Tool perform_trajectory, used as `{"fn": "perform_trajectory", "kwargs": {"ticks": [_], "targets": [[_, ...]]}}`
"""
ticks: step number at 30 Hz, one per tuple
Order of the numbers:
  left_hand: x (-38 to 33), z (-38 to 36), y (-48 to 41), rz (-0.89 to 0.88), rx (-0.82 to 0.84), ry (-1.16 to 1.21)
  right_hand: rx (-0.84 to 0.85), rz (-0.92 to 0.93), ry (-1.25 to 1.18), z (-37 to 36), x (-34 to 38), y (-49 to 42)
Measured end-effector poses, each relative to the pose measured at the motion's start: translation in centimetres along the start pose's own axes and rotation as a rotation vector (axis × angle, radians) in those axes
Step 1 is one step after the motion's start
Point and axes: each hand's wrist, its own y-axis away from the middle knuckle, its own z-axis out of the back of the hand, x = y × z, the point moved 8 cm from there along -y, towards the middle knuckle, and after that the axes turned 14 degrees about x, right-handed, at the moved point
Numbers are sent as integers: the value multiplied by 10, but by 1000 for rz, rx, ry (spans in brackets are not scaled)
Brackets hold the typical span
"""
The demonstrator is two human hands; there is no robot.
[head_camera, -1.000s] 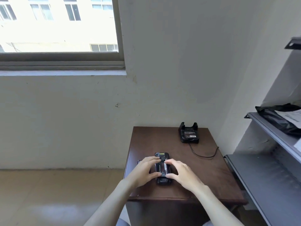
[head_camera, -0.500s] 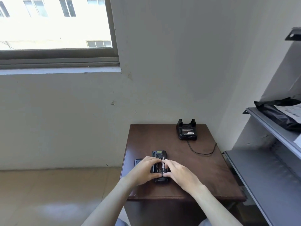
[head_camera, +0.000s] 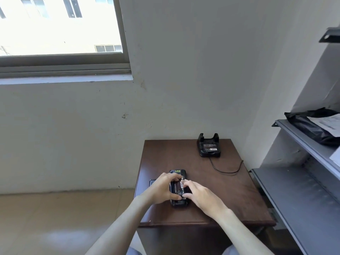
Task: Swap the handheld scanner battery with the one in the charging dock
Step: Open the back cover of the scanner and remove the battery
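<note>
Scanner (head_camera: 179,188) face-down near counter (head_camera: 211,181) front edge; both hands' fingers clamped on its battery (head_camera: 178,189). Risk: uneven prying jams battery or skids scanner off the edge.

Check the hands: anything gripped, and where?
Both hands are on the scanner, which lies back-up on the table. Left hand pinches its left edge, right hand its right. Fingers sit on the exposed battery; nothing lifted.

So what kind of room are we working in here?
Probably a stockroom or back office corner: grey metal shelving holding a black mailer bag, a small brown wooden table with a scanner charging dock, bare walls and a window.
</note>
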Motion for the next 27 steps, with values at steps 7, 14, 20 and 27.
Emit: {"fn": "perform_trajectory", "kwargs": {"ticks": [7,14,20,27], "targets": [[1,1,4,30,-18,95,-78,-89,-341,1,-2,13],[-13,14,15,2,-87,87,-287,-291,-598,6,-11,18],[-29,14,14,-39,-78,91,-304,-360,-781,6,-20,7],[-21,4,11,21,-66,70,-378,-483,-831,9,-53,19]]}}
